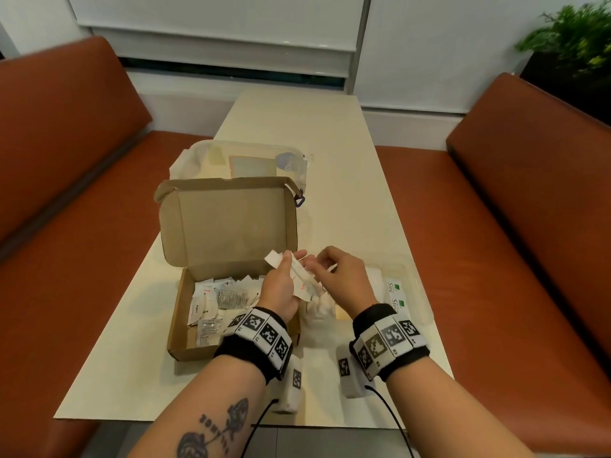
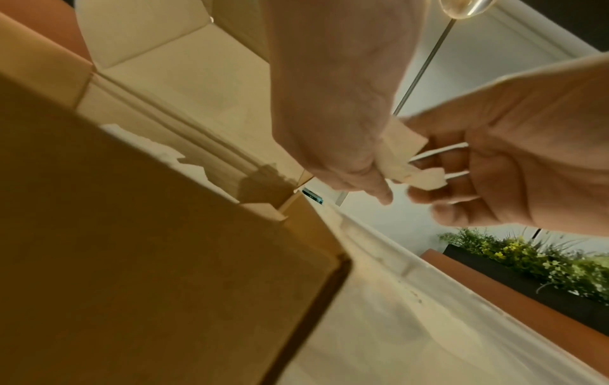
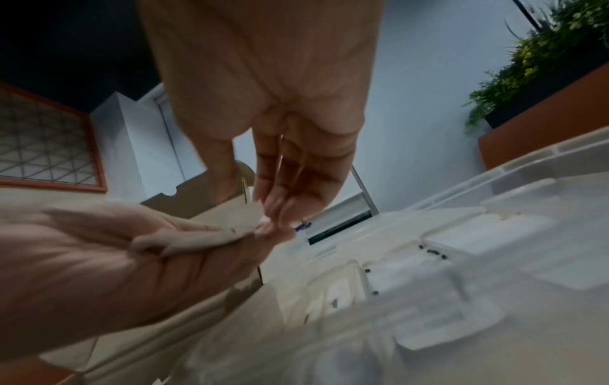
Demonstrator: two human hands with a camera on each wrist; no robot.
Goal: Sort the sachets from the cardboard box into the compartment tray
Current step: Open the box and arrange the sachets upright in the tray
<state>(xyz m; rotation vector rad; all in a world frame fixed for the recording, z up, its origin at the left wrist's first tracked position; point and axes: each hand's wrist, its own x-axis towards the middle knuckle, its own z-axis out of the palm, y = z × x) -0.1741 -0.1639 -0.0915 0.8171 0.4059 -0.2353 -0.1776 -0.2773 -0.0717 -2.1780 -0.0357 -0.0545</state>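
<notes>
Sachets [image 1: 299,276], long white paper ones bunched together, sit in your left hand [image 1: 281,287], fingers curled round them above the right edge of the open brown cardboard box [image 1: 185,325]. Your right hand [image 1: 340,276] meets the bunch, its fingertips [image 3: 273,208] pinching the end of one sachet. More white packets [image 1: 215,299] lie in the box. The clear plastic compartment tray [image 1: 410,285] stands just right of the box on the cream table [image 1: 347,180], under your right hand.

Orange benches [image 1: 496,233], potted plant [image 1: 575,38], clear pouch [image 1: 244,160]
</notes>
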